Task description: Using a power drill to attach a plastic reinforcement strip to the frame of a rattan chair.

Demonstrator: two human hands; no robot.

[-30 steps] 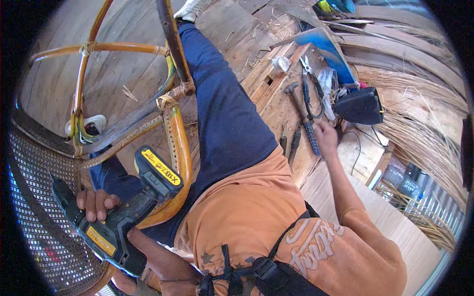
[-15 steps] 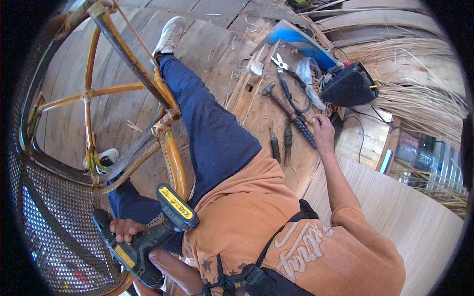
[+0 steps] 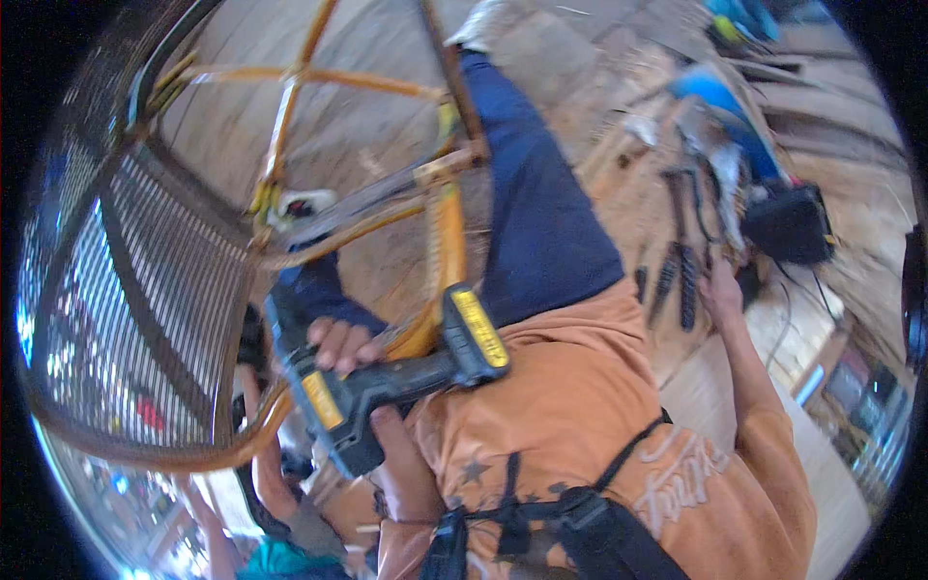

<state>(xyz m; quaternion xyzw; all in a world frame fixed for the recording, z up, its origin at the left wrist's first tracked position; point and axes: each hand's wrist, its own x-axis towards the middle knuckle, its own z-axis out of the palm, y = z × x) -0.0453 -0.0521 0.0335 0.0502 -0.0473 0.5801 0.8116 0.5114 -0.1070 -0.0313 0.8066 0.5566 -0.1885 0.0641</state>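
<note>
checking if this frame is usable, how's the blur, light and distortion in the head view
Head view: motion blur smears the hand tools and the right hand reaching to them; the cordless drill in the left hand is sharper; daylight is bright without hard glare; fisheye bends the rattan chair frame and blackens the corners.

The drill point(image 3: 387, 387) lies across the person's lap, just right of the chair frame point(image 3: 290, 232). The left hand point(image 3: 343, 343) sits on the drill. The woven seat point(image 3: 126, 309) is at the far left. The right hand point(image 3: 720, 290) is far off to the right, by the tools point(image 3: 677, 271) on the floor point(image 3: 638, 174). A box point(image 3: 788, 222) lies right of the tools.
</note>
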